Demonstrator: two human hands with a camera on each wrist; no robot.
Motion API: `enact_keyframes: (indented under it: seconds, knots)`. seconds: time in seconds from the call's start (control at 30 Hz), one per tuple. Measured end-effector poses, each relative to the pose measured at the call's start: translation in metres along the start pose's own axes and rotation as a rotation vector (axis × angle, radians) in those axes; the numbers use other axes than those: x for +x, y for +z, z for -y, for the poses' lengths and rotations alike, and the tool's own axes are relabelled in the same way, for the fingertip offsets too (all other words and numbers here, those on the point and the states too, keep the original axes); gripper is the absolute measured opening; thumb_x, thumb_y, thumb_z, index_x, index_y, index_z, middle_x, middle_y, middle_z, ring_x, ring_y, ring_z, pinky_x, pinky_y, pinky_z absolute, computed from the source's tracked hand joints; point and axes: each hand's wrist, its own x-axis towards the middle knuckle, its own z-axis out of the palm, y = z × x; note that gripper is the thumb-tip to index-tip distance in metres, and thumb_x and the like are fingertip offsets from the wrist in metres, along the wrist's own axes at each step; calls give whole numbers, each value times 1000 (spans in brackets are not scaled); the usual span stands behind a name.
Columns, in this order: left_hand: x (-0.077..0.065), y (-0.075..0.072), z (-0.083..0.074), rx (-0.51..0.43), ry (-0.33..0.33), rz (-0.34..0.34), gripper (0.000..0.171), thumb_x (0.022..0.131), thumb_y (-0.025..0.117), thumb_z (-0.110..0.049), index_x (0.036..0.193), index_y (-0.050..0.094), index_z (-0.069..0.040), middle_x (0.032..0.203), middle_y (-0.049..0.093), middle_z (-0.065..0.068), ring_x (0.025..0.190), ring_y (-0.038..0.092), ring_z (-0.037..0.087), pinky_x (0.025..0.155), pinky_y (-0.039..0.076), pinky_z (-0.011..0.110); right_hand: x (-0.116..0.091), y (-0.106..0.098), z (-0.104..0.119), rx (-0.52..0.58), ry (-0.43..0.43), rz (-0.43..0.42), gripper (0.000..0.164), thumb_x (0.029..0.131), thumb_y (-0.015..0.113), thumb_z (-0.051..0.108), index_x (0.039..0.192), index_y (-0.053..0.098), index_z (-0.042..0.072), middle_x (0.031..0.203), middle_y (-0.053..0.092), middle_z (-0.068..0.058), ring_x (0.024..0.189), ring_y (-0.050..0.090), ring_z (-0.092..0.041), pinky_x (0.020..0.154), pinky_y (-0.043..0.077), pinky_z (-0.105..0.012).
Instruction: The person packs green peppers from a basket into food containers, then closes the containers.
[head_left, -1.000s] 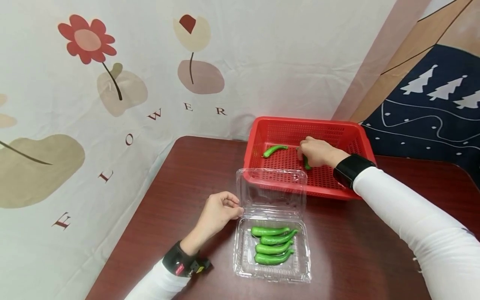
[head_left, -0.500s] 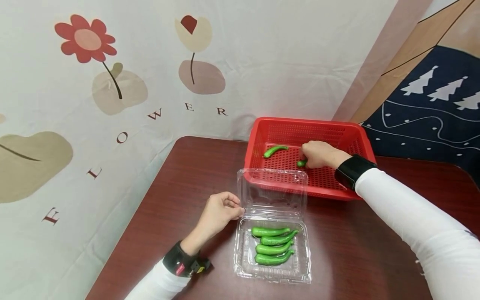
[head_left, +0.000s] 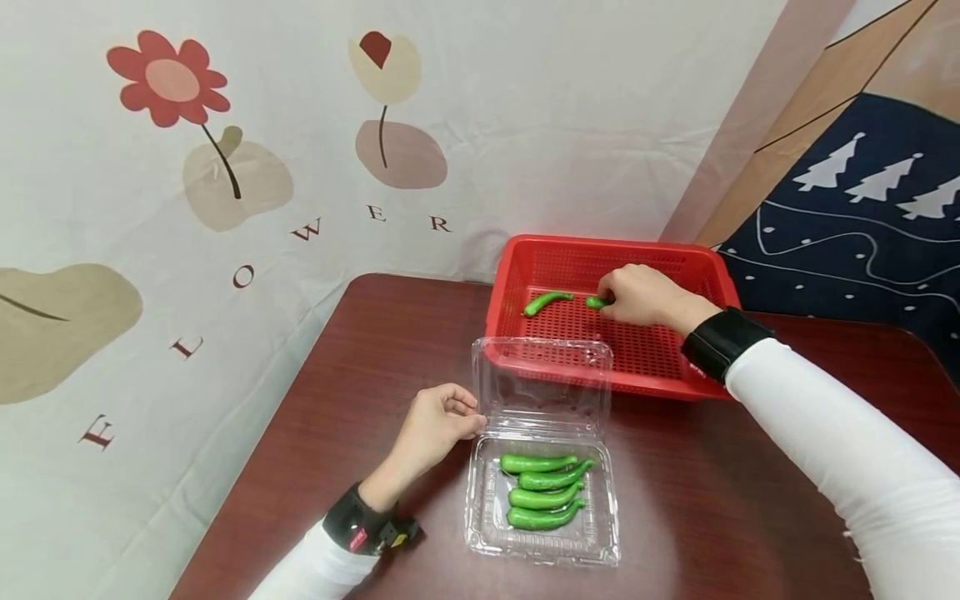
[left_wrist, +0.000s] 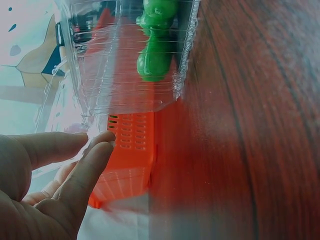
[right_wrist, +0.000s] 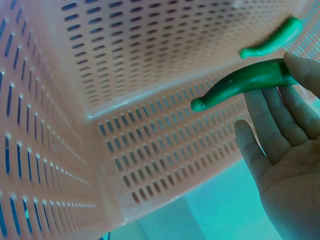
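Observation:
My right hand [head_left: 637,296] is inside the red plastic basket [head_left: 611,383], holding a green chili pepper [right_wrist: 245,81] by its thick end between thumb and fingers. In the right wrist view its stem end points away from the palm. Another green pepper [head_left: 546,302] lies on the basket floor, left of that hand. Nearer the front stands a clear plastic clamshell box [head_left: 551,546] with its lid raised. Several green peppers [head_left: 546,497] lie side by side in its base. At the box's left hinge corner, my left hand [head_left: 435,429] pinches the edge between thumb and forefinger.
The reddish-brown table [head_left: 360,333] carries both containers, the basket behind the box. The raised lid [head_left: 543,375] overlaps the basket's front wall in the head view. A printed cloth [head_left: 525,125] hangs behind the table.
In the basket, my right hand has taken hold of the pepper and turned it, so its end points left rather than toward the front. My left hand stays at the box corner.

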Motion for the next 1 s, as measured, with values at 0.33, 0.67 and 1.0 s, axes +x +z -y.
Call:
enact_keyframes:
  seconds: [0.33,0.67,1.0]
  knots:
    - [0,0,0,-8,-7,-4,22,82,80,10,98,65,11,77,71,11,72,75,23,68,65,37,-13,-20,13,49,-19,-136,12,91,80,14,102,77,10,85,69,-3,74,57,-22,69,49,-36]
    - [1,0,1,-18,0,-7,20,82,80,10,96,66,8,77,71,11,71,75,24,67,65,39,-29,-39,34,65,-41,-242,19,90,80,13,109,78,9,93,72,-4,81,60,-22,74,53,-39]
    - [-1,-1,-1,-2,14,-6,20,82,80,10,95,66,7,77,70,10,70,74,22,67,65,40,-54,-42,57,94,-139,-390,19,88,83,12,106,78,13,93,71,1,83,61,-15,71,54,-38]
